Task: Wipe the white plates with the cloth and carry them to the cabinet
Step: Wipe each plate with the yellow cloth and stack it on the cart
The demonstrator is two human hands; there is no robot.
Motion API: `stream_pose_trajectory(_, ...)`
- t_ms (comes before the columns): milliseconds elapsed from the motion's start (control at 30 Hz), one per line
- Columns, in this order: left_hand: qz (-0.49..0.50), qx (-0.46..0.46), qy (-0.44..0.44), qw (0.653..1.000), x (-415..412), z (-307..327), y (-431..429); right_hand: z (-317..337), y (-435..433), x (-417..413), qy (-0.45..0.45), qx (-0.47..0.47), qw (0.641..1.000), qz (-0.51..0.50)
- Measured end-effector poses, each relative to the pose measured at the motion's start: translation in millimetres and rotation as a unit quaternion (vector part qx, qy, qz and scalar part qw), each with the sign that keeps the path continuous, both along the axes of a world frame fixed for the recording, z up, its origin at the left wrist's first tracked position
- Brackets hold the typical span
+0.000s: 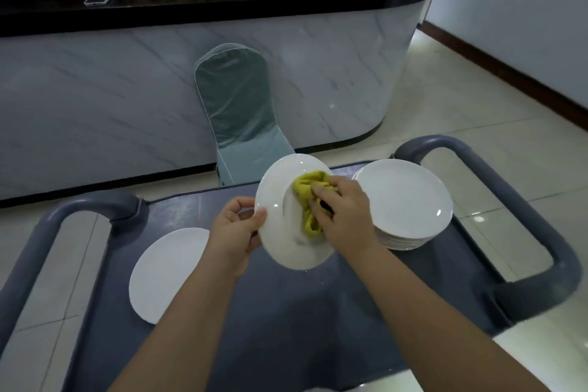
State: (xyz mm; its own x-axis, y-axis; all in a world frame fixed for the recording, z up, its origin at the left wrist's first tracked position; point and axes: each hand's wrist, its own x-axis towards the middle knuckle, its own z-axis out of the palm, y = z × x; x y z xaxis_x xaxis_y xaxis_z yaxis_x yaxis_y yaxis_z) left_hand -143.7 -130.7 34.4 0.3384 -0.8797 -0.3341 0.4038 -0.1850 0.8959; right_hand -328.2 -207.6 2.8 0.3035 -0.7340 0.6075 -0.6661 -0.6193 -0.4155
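Observation:
My left hand (237, 229) grips the left rim of a white plate (280, 197), held tilted above the grey cart (286, 312). My right hand (343, 216) holds a bunched yellow cloth (307, 192) and presses it on the plate's face. A stack of several white plates (404, 200) stands on the cart to the right. One single white plate (165, 274) lies flat on the cart's left side, partly behind my left forearm.
The cart has thick grey handles at left (41, 242) and right (541, 226). A teal covered chair (241, 111) stands beyond the cart against a marble-fronted counter (95, 89) with a black top. Tiled floor (461, 105) lies to the right.

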Motion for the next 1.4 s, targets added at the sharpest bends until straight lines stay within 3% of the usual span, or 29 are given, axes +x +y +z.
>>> stream_pose_trajectory(133,0.020,0.026,0.005,0.999,-3.0,2.7,-19.7,-14.1,27.3,-2.4,0.031,0.005,0.995,0.093)
stream_pose_trajectory(267,0.002,0.003,-0.063,0.998,-0.5,23.9,-40.2,-25.6,36.7,-55.5,-0.006,0.061,0.997,-0.038)
stream_pose_trajectory(400,-0.040,-0.054,-0.227,0.971,-16.5,65.3,-80.8,-24.6,45.6,-101.1,-0.097,0.107,0.981,-0.130)
stream_pose_trajectory(467,-0.056,-0.105,-0.336,0.935,-39.3,80.7,-106.3,-24.3,52.1,-118.7,-0.136,0.128,0.969,-0.160)
stream_pose_trajectory(567,-0.069,-0.177,-0.487,0.853,-88.9,86.6,-136.4,-26.5,64.3,-139.3,-0.154,0.149,0.956,-0.202)
stream_pose_trajectory(733,-0.111,-0.253,-0.628,0.728,-158.9,61.3,-159.4,-29.1,78.9,-160.9,-0.149,0.158,0.946,-0.242)
stream_pose_trajectory(933,-0.171,-0.360,-0.700,0.593,-183.2,24.9,-146.3,-30.4,85.2,-167.1,-0.138,0.158,0.940,-0.271)
stream_pose_trajectory(1033,-0.217,-0.398,-0.698,0.554,-183.2,2.6,-132.4,-35.0,87.2,-167.5,-0.133,0.159,0.940,-0.272)
stream_pose_trajectory(1200,-0.331,-0.371,-0.678,0.542,-182.8,-46.6,-109.3,-49.5,92.7,-160.9,-0.105,0.181,0.937,-0.281)
stream_pose_trajectory(1400,-0.318,-0.328,-0.636,0.622,-187.2,-69.7,-95.8,-57.2,99.9,-152.2,-0.082,0.204,0.935,-0.279)
